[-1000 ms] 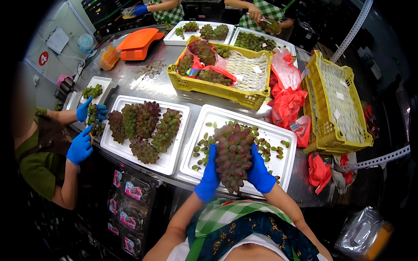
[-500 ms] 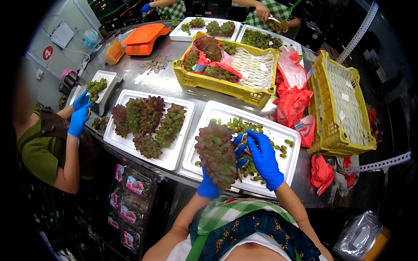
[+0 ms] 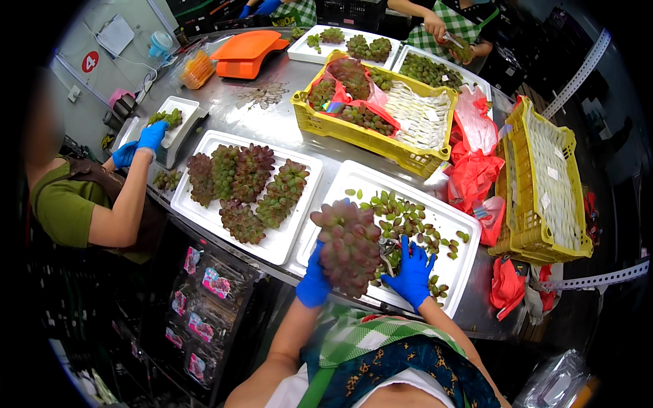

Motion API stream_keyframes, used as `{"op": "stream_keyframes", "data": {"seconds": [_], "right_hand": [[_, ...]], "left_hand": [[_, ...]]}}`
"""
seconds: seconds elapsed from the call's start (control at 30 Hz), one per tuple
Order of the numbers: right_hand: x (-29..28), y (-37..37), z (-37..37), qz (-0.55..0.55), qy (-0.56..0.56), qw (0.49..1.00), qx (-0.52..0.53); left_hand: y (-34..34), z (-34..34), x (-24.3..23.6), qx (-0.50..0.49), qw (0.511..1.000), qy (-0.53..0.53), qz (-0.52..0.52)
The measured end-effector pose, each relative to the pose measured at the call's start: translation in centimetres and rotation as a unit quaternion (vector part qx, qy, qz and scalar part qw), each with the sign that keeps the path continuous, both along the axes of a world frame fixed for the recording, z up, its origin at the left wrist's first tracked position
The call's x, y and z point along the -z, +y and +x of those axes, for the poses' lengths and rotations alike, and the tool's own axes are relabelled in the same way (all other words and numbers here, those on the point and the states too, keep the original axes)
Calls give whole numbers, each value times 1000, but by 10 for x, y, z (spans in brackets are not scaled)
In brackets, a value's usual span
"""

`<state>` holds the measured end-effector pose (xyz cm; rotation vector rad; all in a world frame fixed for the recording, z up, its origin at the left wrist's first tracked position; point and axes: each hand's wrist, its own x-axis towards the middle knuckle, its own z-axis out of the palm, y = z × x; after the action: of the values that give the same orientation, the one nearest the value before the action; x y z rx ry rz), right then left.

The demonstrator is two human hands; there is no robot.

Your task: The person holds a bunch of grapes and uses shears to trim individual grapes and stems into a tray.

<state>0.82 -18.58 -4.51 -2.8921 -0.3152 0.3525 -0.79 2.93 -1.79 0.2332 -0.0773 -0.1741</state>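
My left hand (image 3: 313, 280), in a blue glove, holds up a large reddish-purple bunch of grapes (image 3: 349, 248) by its side. The bunch hides most of its fingers. Just right of the bunch, my blue-gloved right hand (image 3: 412, 277) reaches low over a white tray (image 3: 338, 182) with its fingers spread. Beside its thumb is a grey metal tool (image 3: 390, 250) that looks like scissors, partly covered. Loose green grapes (image 3: 408, 216) lie scattered over the tray.
Left of my tray, another white tray (image 3: 182, 198) holds several bunches. A yellow crate (image 3: 354, 139) of grapes stands behind, another yellow crate (image 3: 541, 231) at right beside red plastic bags (image 3: 469, 177). A co-worker (image 3: 119, 211) works at a scale at left; others stand across the table.
My right hand has drawn away from the bunch, down to the tray, its fingers spreading. The bunch has turned in my left hand. The view has shifted slightly.
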Motion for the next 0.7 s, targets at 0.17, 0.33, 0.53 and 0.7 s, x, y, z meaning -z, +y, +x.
{"op": "stream_keyframes", "data": {"seconds": [0.17,0.33,0.53,0.7], "right_hand": [[-17,-25,12,39,51,998,21],[-75,-56,23,198,98,969,107],[-138,-47,28,281,107,947,117],[-135,-37,23,309,103,940,97]], "left_hand": [[-9,0,-24,-28,992,22,124],[-7,-1,62,0,994,81,71],[-8,-2,33,-37,975,61,210],[-6,-9,16,-62,971,85,213]]}}
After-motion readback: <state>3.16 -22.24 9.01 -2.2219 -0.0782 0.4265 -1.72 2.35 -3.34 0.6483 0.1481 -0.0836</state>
